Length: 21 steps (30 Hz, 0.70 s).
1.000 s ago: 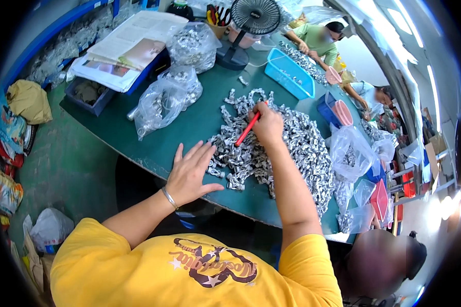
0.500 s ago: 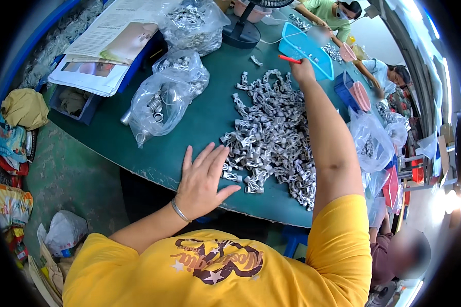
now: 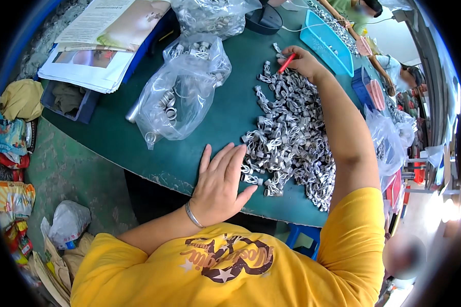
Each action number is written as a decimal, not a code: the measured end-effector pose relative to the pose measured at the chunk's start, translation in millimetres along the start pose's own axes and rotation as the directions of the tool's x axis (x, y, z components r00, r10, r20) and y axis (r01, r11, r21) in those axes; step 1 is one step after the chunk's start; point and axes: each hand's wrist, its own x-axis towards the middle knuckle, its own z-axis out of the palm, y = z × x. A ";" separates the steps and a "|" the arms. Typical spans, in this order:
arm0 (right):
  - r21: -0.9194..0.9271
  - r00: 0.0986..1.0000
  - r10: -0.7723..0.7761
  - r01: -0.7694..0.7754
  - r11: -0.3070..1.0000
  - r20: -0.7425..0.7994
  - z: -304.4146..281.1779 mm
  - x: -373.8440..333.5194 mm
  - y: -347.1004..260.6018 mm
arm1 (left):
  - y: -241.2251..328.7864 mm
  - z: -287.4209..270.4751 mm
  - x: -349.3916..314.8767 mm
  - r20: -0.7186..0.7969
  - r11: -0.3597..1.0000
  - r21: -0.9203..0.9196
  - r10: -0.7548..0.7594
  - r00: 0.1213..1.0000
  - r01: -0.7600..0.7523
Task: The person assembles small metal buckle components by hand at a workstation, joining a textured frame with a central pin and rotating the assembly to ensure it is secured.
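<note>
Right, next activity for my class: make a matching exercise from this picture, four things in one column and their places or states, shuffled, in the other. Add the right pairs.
Column one
1. Red stick
2. Bangle
3. Left hand
4. Plastic tray

Column two
A. Spread open beside the heap of metal pieces
B. Turquoise, on the far side of the heap
C. Silvery, around a wrist
D. Held in the right hand

Right pairs: 1-D, 2-C, 3-A, 4-B.
</note>
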 end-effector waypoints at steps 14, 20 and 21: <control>-0.014 0.896 -0.196 0.220 0.975 0.398 20.6 -59.6 -37.6 | -1.4 -1.0 1.6 0.059 0.999 0.002 -0.040 0.997 0.040; -0.250 0.963 -0.156 0.099 0.963 -0.221 11.3 5.7 -21.9 | -2.4 0.8 0.0 0.049 1.000 0.012 -0.021 0.999 0.020; -0.372 0.878 -0.230 0.065 0.926 -0.419 11.4 19.0 -13.1 | -1.7 0.4 0.6 0.043 1.000 0.008 -0.020 0.999 0.020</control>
